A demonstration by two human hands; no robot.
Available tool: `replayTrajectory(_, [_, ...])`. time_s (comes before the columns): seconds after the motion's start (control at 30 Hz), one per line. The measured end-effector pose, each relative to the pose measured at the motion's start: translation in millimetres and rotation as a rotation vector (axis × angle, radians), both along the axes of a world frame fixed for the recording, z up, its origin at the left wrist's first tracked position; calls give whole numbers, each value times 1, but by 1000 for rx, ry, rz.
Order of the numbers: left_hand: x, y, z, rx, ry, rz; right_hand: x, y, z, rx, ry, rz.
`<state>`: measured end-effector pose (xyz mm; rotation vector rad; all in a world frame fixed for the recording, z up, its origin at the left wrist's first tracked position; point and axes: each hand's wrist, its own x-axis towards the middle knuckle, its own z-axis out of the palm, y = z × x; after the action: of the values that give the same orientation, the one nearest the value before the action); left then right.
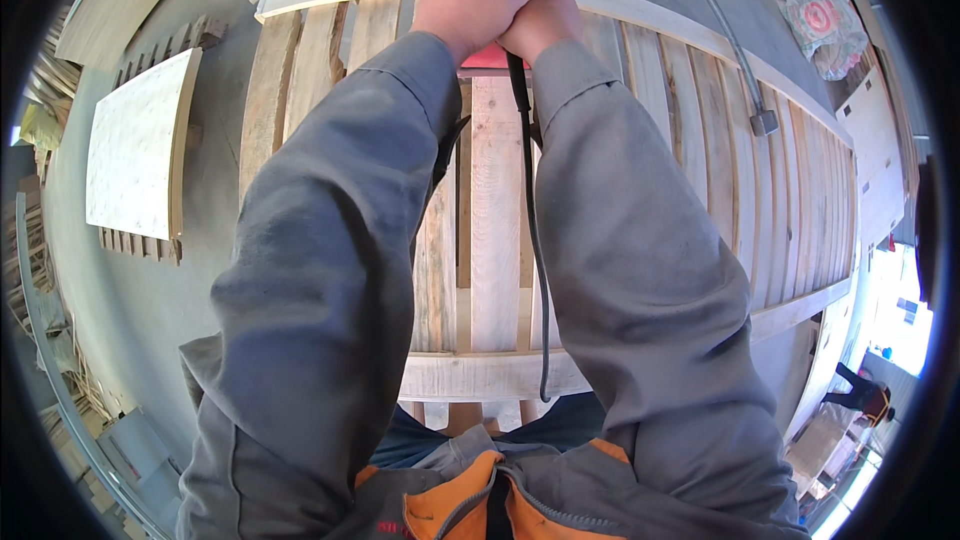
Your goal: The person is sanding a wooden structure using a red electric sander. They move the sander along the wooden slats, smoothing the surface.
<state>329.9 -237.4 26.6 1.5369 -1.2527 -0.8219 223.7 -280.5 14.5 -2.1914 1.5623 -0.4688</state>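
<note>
Both my arms reach away from me over a slatted wooden frame. At its far rail, my left hand and my right hand are pressed together, closed over a red corded power tool. Only a small red part of the tool shows; the hands hide the rest, so its exact kind is unclear. A black cord comes out of it between my forearms and hangs over the near rail.
A long-handled hammer lies across the slats on the right. White sacks sit on the floor at the far right. At left, a pale board rests on a pallet. Another person bends at a bench, lower right.
</note>
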Motion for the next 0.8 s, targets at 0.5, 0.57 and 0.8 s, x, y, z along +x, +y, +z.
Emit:
replayTrajectory(0.5, [3, -9, 1, -10, 110, -48, 4, -10, -2, -24, 43, -27])
replayTrajectory(0.57, [-3, 1, 4, -19, 85, -45, -4, -2, 3, 27, 47, -10])
replayTrajectory(0.8, [-21, 45, 9, -25, 107, -49, -21, 36, -2, 82, 9, -26])
